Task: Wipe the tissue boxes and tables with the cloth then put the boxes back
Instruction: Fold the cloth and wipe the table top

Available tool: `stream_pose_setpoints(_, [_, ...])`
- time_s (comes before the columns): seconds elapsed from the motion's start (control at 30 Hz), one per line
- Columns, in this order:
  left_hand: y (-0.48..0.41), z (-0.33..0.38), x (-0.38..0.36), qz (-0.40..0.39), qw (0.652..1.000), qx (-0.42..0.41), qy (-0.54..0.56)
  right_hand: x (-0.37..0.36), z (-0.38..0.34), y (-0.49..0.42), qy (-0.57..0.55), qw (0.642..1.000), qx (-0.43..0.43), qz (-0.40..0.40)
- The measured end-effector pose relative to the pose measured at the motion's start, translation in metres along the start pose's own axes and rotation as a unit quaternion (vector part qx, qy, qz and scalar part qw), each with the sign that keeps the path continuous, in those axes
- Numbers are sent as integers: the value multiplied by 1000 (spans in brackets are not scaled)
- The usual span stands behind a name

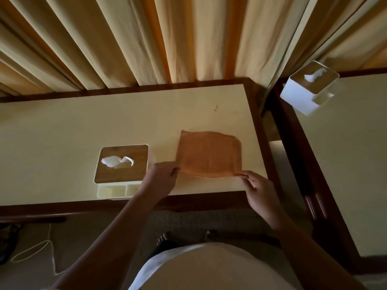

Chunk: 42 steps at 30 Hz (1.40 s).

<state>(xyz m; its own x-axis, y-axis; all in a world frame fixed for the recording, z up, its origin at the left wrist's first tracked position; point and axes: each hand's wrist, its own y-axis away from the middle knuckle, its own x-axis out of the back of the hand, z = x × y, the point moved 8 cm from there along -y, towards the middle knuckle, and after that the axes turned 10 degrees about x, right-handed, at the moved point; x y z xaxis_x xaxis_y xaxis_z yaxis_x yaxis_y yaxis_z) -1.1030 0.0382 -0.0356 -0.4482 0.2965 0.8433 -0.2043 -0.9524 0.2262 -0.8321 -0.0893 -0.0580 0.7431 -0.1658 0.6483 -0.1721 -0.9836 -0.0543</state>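
Note:
An orange cloth (208, 153) lies spread on the cream table (104, 122) with a dark wood rim. My left hand (161, 178) pinches the cloth's near left corner, and my right hand (258, 188) pinches its near right corner. A white tissue box (122, 170) with a wooden lid and a tissue sticking out stands on the same table, just left of my left hand. A second white tissue box (310, 87) stands on the far left corner of the neighbouring table (345, 153) at the right.
Beige curtains (146, 38) hang right behind both tables. A narrow gap (278, 147) separates the two tables. A white cord (41, 248) lies on the carpet at the lower left, and my feet show below the table's front edge.

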Motion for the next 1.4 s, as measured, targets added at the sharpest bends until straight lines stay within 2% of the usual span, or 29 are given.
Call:
stream_pose_setpoints(0.1, [10, -24, -34, -75, 989, 13, -126, -20, 23, 19, 13, 1000, -21, -18])
stream_pose_setpoints(0.2, [15, -31, -41, -96, 984, 16, -152, -22, 24, 21, 38, 999, -24, -12])
stream_pose_setpoints(0.33, [1, -20, -18, -35, 989, 60, -128, -18, 23, 3, 57, 997, -39, 23])
stream_pose_setpoints(0.47, [-33, 12, 0, 21, 994, 46, -93, -9, 30, -30, 65, 991, -87, 83])
stream_pose_setpoints(0.7, [-108, 37, -14, 7, 994, 52, -95, 4, 43, -87, 84, 973, -159, 146])
stream_pose_setpoints(0.93, [-140, 27, -29, 0, 990, 72, -117, -7, 51, -112, 121, 970, -169, 123])
stream_pose_setpoints(1.07, [-138, 25, -31, 13, 991, 52, -123, -16, 51, -111, 149, 966, -194, 87])
stream_pose_setpoints(1.17, [-125, 42, -32, 45, 994, -6, -97, -17, 52, -93, 138, 959, -228, 91])
stream_pose_setpoints(1.2, [-119, 52, -38, 31, 996, -39, -67, -19, 51, -86, 145, 957, -235, 92])
stream_pose_setpoints(1.27, [-103, 74, -57, -49, 996, -78, 8, -24, 46, -76, 190, 951, -229, 81])
stream_pose_setpoints(1.33, [-86, 90, -76, -142, 985, -57, 83, -29, 42, -72, 210, 947, -234, 64])
stream_pose_setpoints(1.4, [-79, 92, -95, -189, 969, 2, 156, -32, 40, -72, 190, 946, -254, 65])
